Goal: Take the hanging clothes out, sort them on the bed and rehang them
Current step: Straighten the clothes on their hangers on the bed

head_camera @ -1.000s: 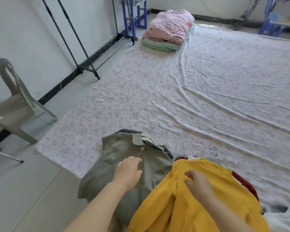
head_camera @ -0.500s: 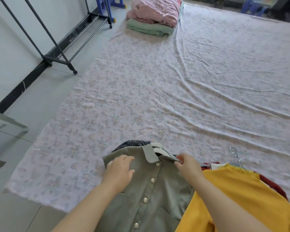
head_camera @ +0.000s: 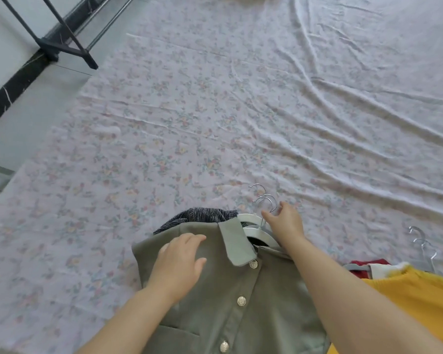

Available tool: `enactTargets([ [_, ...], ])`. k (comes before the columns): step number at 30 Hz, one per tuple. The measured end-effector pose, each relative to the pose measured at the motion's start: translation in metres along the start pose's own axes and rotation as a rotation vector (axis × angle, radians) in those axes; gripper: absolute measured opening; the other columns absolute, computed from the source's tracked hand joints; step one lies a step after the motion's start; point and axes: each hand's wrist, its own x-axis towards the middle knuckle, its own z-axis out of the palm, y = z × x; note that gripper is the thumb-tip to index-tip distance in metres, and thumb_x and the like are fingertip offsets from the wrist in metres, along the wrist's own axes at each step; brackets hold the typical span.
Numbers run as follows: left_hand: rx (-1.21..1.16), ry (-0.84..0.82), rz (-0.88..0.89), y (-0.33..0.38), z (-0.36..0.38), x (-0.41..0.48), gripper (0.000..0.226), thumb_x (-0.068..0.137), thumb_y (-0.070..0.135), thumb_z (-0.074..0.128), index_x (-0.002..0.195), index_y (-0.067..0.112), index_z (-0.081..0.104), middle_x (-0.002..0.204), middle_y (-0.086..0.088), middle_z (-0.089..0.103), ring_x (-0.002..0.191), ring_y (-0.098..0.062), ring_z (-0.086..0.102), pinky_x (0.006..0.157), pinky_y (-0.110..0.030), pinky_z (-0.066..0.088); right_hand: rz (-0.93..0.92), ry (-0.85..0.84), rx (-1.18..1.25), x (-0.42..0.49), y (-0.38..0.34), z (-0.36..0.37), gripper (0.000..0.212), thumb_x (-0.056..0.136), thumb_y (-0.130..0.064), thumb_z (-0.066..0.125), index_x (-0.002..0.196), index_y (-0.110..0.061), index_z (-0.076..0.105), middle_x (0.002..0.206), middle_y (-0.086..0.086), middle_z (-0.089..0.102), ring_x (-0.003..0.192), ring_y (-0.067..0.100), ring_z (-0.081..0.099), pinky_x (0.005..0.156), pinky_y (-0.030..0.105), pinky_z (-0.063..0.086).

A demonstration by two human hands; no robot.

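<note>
**Green shirt** (head_camera: pixel 241 290): collared and buttoned, on a white hanger (head_camera: pixel 251 218). It tops a stack at the near edge of the bed (head_camera: pixel 215 123). A grey knit garment (head_camera: pixel 197 215) lies beneath it, its edge showing beyond the collar.

**Metal hooks** (head_camera: pixel 265 200): several, bunched together just past the collar.

**Left hand** (head_camera: pixel 179 261): lies flat on the shirt beside the collar, fingers relaxed and slightly spread, holding nothing.

**Right hand** (head_camera: pixel 284 223): reaches over the collar to the hooks, thumb and forefinger on either side of the wire. Whether the pinch has closed cannot be told.

**Second stack**: a yellow sweater (head_camera: pixel 420 290) over a red garment (head_camera: pixel 363 264), just right of the shirt, with its own hooks.

**Clothes rack** (head_camera: pixel 67 44): only its black foot shows, on the floor well apart from the stacks.

**Step, as judged**: sorting on the bed, parting the shirt's hanger from those under it.

**Next move calls for**: picking the shirt's own hook out of the bunch and closing on it. The hanger then lifts clear while the left hand steadies the cloth. The hooks look likely to snag one another.
</note>
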Motion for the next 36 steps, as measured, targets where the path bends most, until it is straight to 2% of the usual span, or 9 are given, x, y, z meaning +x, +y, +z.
enactTargets([
  [3, 0.011, 0.001, 0.005, -0.001, 0.009, 0.005, 0.048, 0.093, 0.035, 0.047, 0.138, 0.027, 0.034, 0.137, 0.01, 0.039, 0.127, -0.009, 0.035, 0.104, -0.025, 0.025, -0.018, 0.049, 0.116, 0.009, -0.002, 0.008, 0.024, 0.081, -0.021, 0.062, 0.099, -0.005, 0.058, 0.084, 0.006, 0.056, 0.079, 0.024, 0.052, 0.058, 0.031, 0.035],
  [5, 0.004, -0.002, 0.002, 0.0, 0.013, 0.006, 0.047, 0.093, 0.035, 0.046, 0.137, 0.027, 0.034, 0.136, 0.01, 0.04, 0.127, -0.009, 0.036, 0.103, -0.024, 0.025, -0.007, 0.061, 0.188, 0.01, -0.004, 0.012, 0.02, 0.079, -0.015, 0.062, 0.095, -0.005, 0.059, 0.078, 0.004, 0.054, 0.075, 0.025, 0.053, 0.061, 0.033, 0.04],
  [12, 0.003, 0.006, 0.003, 0.0, 0.008, 0.014, 0.047, 0.092, 0.033, 0.049, 0.136, 0.024, 0.038, 0.135, 0.007, 0.043, 0.126, -0.011, 0.039, 0.102, -0.027, 0.028, 0.159, -0.064, 0.55, 0.008, -0.007, 0.008, 0.036, 0.081, -0.002, 0.059, 0.117, -0.008, 0.055, 0.093, 0.002, 0.057, 0.087, 0.022, 0.056, 0.092, 0.044, 0.049],
  [14, -0.014, 0.018, -0.003, 0.0, 0.004, 0.02, 0.046, 0.091, 0.031, 0.051, 0.135, 0.023, 0.041, 0.135, 0.006, 0.044, 0.127, -0.012, 0.038, 0.103, -0.028, 0.029, 0.163, -0.084, 0.59, 0.009, -0.007, 0.007, 0.027, 0.082, 0.0, 0.057, 0.106, -0.012, 0.058, 0.088, 0.0, 0.057, 0.084, 0.021, 0.055, 0.086, 0.042, 0.049],
  [20, -0.06, 0.052, -0.015, -0.004, 0.005, 0.027, 0.045, 0.089, 0.028, 0.055, 0.132, 0.022, 0.044, 0.133, 0.006, 0.047, 0.126, -0.013, 0.039, 0.105, -0.03, 0.03, 0.184, -0.149, 0.752, 0.017, -0.013, 0.018, 0.034, 0.087, 0.004, 0.052, 0.114, -0.018, 0.054, 0.092, 0.0, 0.058, 0.078, 0.016, 0.054, 0.066, 0.029, 0.046],
  [23, -0.059, 0.044, -0.022, -0.007, 0.009, 0.025, 0.045, 0.089, 0.028, 0.055, 0.133, 0.02, 0.044, 0.135, 0.005, 0.046, 0.128, -0.014, 0.038, 0.107, -0.031, 0.029, 0.173, -0.175, 0.776, 0.019, -0.018, 0.02, 0.027, 0.084, 0.011, 0.046, 0.093, -0.013, 0.051, 0.075, -0.002, 0.047, 0.06, 0.012, 0.044, 0.054, 0.022, 0.037],
  [25, -0.07, 0.056, -0.022, -0.008, 0.009, 0.027, 0.044, 0.089, 0.027, 0.055, 0.132, 0.021, 0.045, 0.134, 0.005, 0.047, 0.127, -0.013, 0.039, 0.106, -0.03, 0.029, 0.177, -0.184, 0.809, 0.022, -0.023, 0.019, 0.026, 0.084, 0.013, 0.045, 0.082, -0.013, 0.051, 0.07, 0.0, 0.044, 0.057, 0.013, 0.04, 0.053, 0.023, 0.035],
  [31, -0.104, 0.091, -0.033, -0.008, 0.003, 0.038, 0.045, 0.09, 0.025, 0.054, 0.133, 0.019, 0.043, 0.135, 0.003, 0.045, 0.126, -0.015, 0.038, 0.107, -0.032, 0.027, 0.238, -0.194, 0.884, 0.023, -0.036, 0.01, 0.029, 0.091, 0.001, 0.051, 0.116, -0.014, 0.051, 0.083, -0.002, 0.051, 0.072, 0.011, 0.047, 0.061, 0.023, 0.04],
  [36, -0.085, 0.13, -0.009, -0.005, -0.005, 0.046, 0.052, 0.09, 0.026, 0.053, 0.138, 0.018, 0.036, 0.142, -0.001, 0.037, 0.131, -0.018, 0.031, 0.108, -0.033, 0.023, 0.047, -0.239, 0.717, 0.005, -0.032, -0.014, 0.018, 0.094, -0.008, 0.05, 0.107, -0.013, 0.062, 0.081, -0.004, 0.054, 0.074, 0.011, 0.047, 0.07, 0.025, 0.043],
])
